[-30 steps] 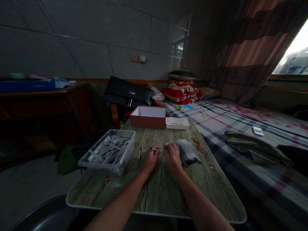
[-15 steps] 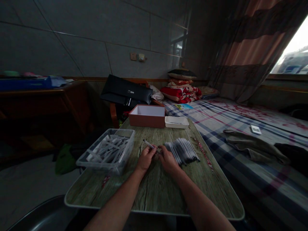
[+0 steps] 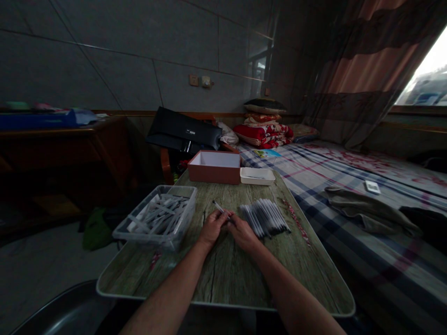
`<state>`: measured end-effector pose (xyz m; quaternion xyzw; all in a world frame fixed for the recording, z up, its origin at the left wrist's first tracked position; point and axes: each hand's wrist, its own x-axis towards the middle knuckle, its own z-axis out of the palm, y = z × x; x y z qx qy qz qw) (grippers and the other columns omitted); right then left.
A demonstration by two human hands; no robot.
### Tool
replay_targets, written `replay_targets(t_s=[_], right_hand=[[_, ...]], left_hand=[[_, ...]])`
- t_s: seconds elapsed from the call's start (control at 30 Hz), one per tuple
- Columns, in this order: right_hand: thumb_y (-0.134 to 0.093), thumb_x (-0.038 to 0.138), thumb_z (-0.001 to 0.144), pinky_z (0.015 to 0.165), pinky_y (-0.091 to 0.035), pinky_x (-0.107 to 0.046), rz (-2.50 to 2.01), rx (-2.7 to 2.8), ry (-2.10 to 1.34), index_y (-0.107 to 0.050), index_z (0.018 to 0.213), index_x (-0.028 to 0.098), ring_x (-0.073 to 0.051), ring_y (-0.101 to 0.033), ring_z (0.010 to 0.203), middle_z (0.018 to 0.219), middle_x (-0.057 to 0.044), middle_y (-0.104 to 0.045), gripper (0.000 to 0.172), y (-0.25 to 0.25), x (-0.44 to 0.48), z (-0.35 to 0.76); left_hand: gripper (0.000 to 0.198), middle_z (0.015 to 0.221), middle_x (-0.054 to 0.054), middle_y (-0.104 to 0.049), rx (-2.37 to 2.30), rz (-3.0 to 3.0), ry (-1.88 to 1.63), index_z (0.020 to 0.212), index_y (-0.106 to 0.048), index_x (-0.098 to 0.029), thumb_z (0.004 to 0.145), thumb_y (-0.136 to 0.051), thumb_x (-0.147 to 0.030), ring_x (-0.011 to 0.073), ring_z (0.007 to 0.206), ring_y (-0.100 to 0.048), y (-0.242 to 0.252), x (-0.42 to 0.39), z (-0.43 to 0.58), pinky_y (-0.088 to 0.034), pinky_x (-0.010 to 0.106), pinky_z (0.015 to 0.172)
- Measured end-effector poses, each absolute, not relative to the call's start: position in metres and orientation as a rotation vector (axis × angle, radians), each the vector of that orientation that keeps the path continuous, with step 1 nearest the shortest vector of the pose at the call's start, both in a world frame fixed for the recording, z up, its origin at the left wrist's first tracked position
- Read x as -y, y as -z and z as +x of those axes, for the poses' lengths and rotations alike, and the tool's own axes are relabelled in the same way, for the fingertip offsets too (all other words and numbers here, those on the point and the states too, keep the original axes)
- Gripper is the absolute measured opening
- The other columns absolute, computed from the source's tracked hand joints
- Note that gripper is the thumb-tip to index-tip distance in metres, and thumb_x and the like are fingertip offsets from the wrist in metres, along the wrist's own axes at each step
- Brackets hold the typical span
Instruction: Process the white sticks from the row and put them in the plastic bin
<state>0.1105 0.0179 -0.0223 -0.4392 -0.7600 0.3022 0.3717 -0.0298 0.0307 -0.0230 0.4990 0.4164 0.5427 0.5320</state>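
Observation:
Over the middle of the small wood-grain table (image 3: 223, 279), a slim pen (image 3: 218, 206) is held between both hands, its dark end pointing up and away to the left. My left hand (image 3: 211, 227) is closed on the pen's near part. My right hand (image 3: 241, 230) pinches the same pen's lower end, its fingertips meeting those of the left. Just right of my right hand lies a row of pens (image 3: 265, 217), side by side, with dark ends toward me. A clear plastic bin (image 3: 174, 243) left of my hands holds many loose pen parts (image 3: 159, 215) in a jumble.
At the table's far edge stand an open brown box (image 3: 213, 175) and a small white tray (image 3: 257, 176) with something thin inside. A bed with a plaid sheet (image 3: 314, 186) runs along the right. A dark basin (image 3: 66, 311) sits low at the left.
The fingertips of both hands have come closer together around the pen. The pen's dark end has shifted slightly right. The view has moved a little; the bin and row stay put.

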Motion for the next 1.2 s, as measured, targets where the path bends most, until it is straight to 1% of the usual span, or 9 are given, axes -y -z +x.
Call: replay_targets(t_s=[0.2,0.4,0.63,0.87,1.0,1.07,1.1,1.13,1.2], right_hand=[[-0.044,0.019,0.091,0.082,-0.049,-0.028,-1.214,1.938,-0.717,-0.062,0.115,0.020,-0.021,-0.067,0.094,0.097,-0.007,-0.072,0.031,0.027,-0.020,0.109],[-0.046,0.021,0.091,0.086,-0.050,-0.031,-1.197,1.886,-0.711,-0.064,0.118,0.023,-0.021,-0.067,0.095,0.099,-0.006,-0.072,0.033,0.029,-0.021,0.106],[-0.046,0.022,0.091,0.090,-0.049,-0.033,-1.164,1.857,-0.751,-0.064,0.120,0.023,-0.022,-0.066,0.101,0.106,-0.007,-0.071,0.035,0.029,-0.021,0.104],[-0.047,0.024,0.091,0.090,-0.049,-0.034,-1.142,1.816,-0.815,-0.066,0.115,0.022,-0.022,-0.065,0.102,0.104,-0.007,-0.071,0.031,0.028,-0.021,0.103],[-0.044,0.029,0.092,0.093,-0.047,-0.035,-0.990,1.821,-0.948,-0.066,0.111,0.019,-0.021,-0.063,0.103,0.101,-0.007,-0.069,0.031,0.026,-0.023,0.105],[-0.043,0.033,0.092,0.089,-0.048,-0.034,-0.920,1.808,-1.022,-0.066,0.110,0.019,-0.020,-0.062,0.096,0.091,-0.005,-0.067,0.032,0.026,-0.024,0.107],[-0.044,0.035,0.092,0.082,-0.050,-0.032,-0.909,1.795,-1.063,-0.066,0.109,0.018,-0.019,-0.062,0.089,0.083,-0.004,-0.065,0.032,0.026,-0.025,0.108],[-0.046,0.038,0.092,0.073,-0.050,-0.029,-0.911,1.779,-1.110,-0.067,0.107,0.018,-0.018,-0.060,0.078,0.074,-0.002,-0.061,0.033,0.026,-0.025,0.109],[-0.048,0.045,0.090,0.054,-0.043,-0.023,-0.932,1.743,-1.219,-0.067,0.101,0.017,-0.013,-0.048,0.057,0.060,0.002,-0.049,0.035,0.027,-0.025,0.111]], left_hand=[[0.039,0.093,0.007,-0.073,-0.912,1.056,-1.268,0.081,-0.065,-0.017,0.069,-0.070,-0.054,0.0231,0.089,-0.067,0.027,-0.031,-0.028,-0.052,0.036,0.081],[0.043,0.082,0.004,-0.072,-0.970,1.030,-1.273,0.078,-0.065,-0.017,0.065,-0.071,-0.057,0.0211,0.082,-0.068,0.024,-0.032,-0.027,-0.053,0.034,0.078],[0.042,0.087,0.005,-0.073,-0.945,1.027,-1.300,0.076,-0.065,-0.018,0.066,-0.070,-0.059,0.0220,0.086,-0.068,0.031,-0.035,-0.027,-0.052,0.036,0.083],[0.041,0.085,0.005,-0.074,-0.901,0.982,-1.321,0.076,-0.066,-0.018,0.065,-0.073,-0.056,0.0215,0.085,-0.068,0.034,-0.037,-0.027,-0.052,0.035,0.083],[0.040,0.086,0.005,-0.074,-0.879,0.970,-1.312,0.077,-0.066,-0.017,0.064,-0.075,-0.054,0.0205,0.083,-0.068,0.034,-0.036,-0.028,-0.052,0.033,0.079],[0.041,0.087,0.006,-0.074,-0.889,0.984,-1.297,0.079,-0.067,-0.016,0.065,-0.073,-0.055,0.0205,0.083,-0.068,0.036,-0.036,-0.028,-0.052,0.032,0.077],[0.042,0.088,0.006,-0.074,-0.894,0.992,-1.289,0.079,-0.067,-0.016,0.065,-0.073,-0.055,0.0205,0.083,-0.068,0.037,-0.037,-0.029,-0.052,0.032,0.076],[0.042,0.088,0.006,-0.073,-0.894,1.002,-1.278,0.079,-0.067,-0.016,0.066,-0.073,-0.056,0.0205,0.083,-0.068,0.038,-0.037,-0.029,-0.053,0.032,0.075],[0.041,0.086,0.006,-0.073,-0.882,1.015,-1.260,0.078,-0.067,-0.016,0.066,-0.073,-0.055,0.0199,0.080,-0.068,0.038,-0.036,-0.030,-0.053,0.031,0.073]])
